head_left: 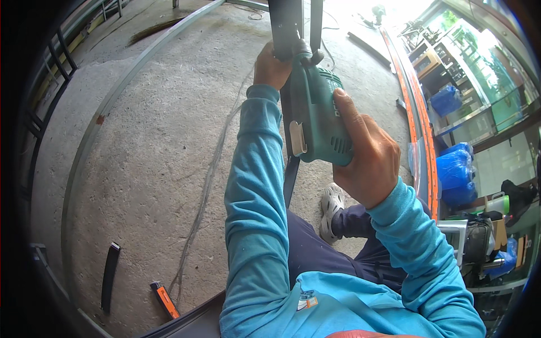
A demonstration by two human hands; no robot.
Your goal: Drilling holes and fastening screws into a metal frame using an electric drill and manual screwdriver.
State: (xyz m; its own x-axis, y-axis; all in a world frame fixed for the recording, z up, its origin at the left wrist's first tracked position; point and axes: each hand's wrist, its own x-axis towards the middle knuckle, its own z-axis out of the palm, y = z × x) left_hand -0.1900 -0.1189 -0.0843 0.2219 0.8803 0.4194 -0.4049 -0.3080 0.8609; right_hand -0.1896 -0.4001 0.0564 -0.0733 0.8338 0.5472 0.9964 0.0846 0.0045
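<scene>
My right hand (366, 149) is wrapped around the body of a green power drill (322, 118), thumb along its side. A pale clip (297, 138) sticks out from the drill's near left side. The drill's front end meets a dark metal bar (286, 25) at the top middle; the exact point of contact is hard to make out. Beside the drill's nose, my left hand (273, 69) is closed around that bar, with its fingers partly hidden. Just right of it runs another narrow dark bar (316, 22).
A grey metal rail (127, 79) curves along the concrete floor at left. A cable (211, 169) lies across the floor. An orange-and-black cutter knife (165, 299) and black strip (110, 276) lie lower left. Orange rails (420, 124) and blue bags (455, 174) line the right.
</scene>
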